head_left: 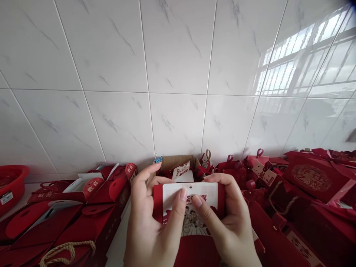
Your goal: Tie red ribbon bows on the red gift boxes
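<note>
A white printed card (172, 194) with red lettering, a drawing of figures and a small hole near its top edge is held in front of me. Red card or box material (158, 204) shows at both sides of it and below; whether this is one piece with the card I cannot tell. My left hand (155, 218) grips the left side, its thumb pressed on the card's face and its fingers curled behind. From the right, my right hand (226, 218) holds it the same way, thumb near the middle. The fingertips behind are partly hidden.
Red gift boxes (100, 213) with rope handles stand at the left, beside a red plastic basin (12, 185). More red boxes and bags (319, 178) crowd the right. Behind my hands is a cardboard box (178, 161) with a blue binder clip (158, 160), against a tiled wall (178, 66).
</note>
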`<act>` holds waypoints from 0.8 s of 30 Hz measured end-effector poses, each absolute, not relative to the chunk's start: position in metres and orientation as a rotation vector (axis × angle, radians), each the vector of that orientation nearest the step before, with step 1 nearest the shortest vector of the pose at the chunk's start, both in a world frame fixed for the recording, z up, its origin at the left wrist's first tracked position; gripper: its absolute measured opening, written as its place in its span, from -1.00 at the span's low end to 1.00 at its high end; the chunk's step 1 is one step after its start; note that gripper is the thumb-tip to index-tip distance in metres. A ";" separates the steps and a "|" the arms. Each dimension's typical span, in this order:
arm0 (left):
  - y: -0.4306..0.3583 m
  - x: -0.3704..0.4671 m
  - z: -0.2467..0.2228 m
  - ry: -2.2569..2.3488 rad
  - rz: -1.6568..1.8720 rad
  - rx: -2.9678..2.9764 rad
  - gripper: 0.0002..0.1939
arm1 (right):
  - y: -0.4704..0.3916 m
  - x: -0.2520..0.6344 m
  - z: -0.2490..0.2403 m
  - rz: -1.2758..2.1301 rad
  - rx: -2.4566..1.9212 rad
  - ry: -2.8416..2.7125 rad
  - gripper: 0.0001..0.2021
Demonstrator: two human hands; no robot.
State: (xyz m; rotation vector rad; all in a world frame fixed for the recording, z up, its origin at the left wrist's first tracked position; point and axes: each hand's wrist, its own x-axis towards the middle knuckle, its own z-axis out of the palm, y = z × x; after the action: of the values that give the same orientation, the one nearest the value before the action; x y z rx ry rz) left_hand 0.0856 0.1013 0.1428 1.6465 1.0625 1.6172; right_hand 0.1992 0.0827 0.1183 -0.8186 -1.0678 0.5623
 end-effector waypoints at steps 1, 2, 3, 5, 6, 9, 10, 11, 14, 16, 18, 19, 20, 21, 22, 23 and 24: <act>0.102 0.085 0.143 1.058 1.597 1.635 -0.46 | 0.082 0.200 0.118 0.505 -0.825 -1.073 -0.82; 0.102 0.085 0.143 1.051 1.564 1.630 -0.48 | 0.080 0.202 0.118 0.455 -0.823 -1.083 -0.82; 0.103 0.084 0.143 1.038 1.517 1.632 -0.52 | 0.079 0.203 0.117 0.414 -0.816 -1.097 -0.82; 0.105 0.081 0.144 1.001 1.398 1.647 -0.63 | 0.077 0.206 0.117 0.343 -0.789 -1.121 -0.80; 0.105 0.080 0.144 0.985 1.343 1.657 -0.69 | 0.075 0.207 0.117 0.312 -0.778 -1.128 -0.80; 0.105 0.079 0.146 0.953 1.284 1.674 -0.76 | 0.073 0.209 0.118 0.266 -0.766 -1.121 -0.79; 0.104 0.080 0.147 0.942 1.299 1.671 -0.77 | 0.073 0.209 0.118 0.280 -0.768 -1.118 -0.80; 0.104 0.081 0.147 0.928 1.322 1.672 -0.77 | 0.073 0.209 0.118 0.308 -0.773 -1.121 -0.80; 0.103 0.084 0.147 0.921 1.362 1.684 -0.76 | 0.074 0.210 0.119 0.409 -0.810 -1.129 -0.80; 0.102 0.085 0.146 0.947 1.365 1.695 -0.75 | 0.075 0.211 0.120 0.447 -0.833 -1.121 -0.80; 0.102 0.086 0.145 0.974 1.371 1.691 -0.75 | 0.076 0.211 0.120 0.458 -0.846 -1.111 -0.79; 0.101 0.086 0.145 0.980 1.377 1.689 -0.75 | 0.076 0.210 0.121 0.457 -0.849 -1.113 -0.79; 0.101 0.086 0.145 0.985 1.383 1.688 -0.76 | 0.076 0.210 0.121 0.454 -0.852 -1.117 -0.79; 0.100 0.086 0.146 0.989 1.385 1.689 -0.77 | 0.076 0.210 0.121 0.450 -0.853 -1.123 -0.78; 0.099 0.086 0.146 0.996 1.384 1.691 -0.77 | 0.076 0.210 0.121 0.445 -0.854 -1.130 -0.78; 0.099 0.086 0.147 1.008 1.385 1.695 -0.78 | 0.076 0.210 0.121 0.441 -0.855 -1.134 -0.78; 0.098 0.087 0.147 1.026 1.387 1.702 -0.78 | 0.076 0.211 0.121 0.437 -0.856 -1.135 -0.78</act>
State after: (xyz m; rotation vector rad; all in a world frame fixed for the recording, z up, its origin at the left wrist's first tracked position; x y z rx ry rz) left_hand 0.0867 0.0979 0.1467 1.7020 1.0257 1.3872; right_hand 0.2106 0.0765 0.1211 -0.8556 -1.1347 0.4373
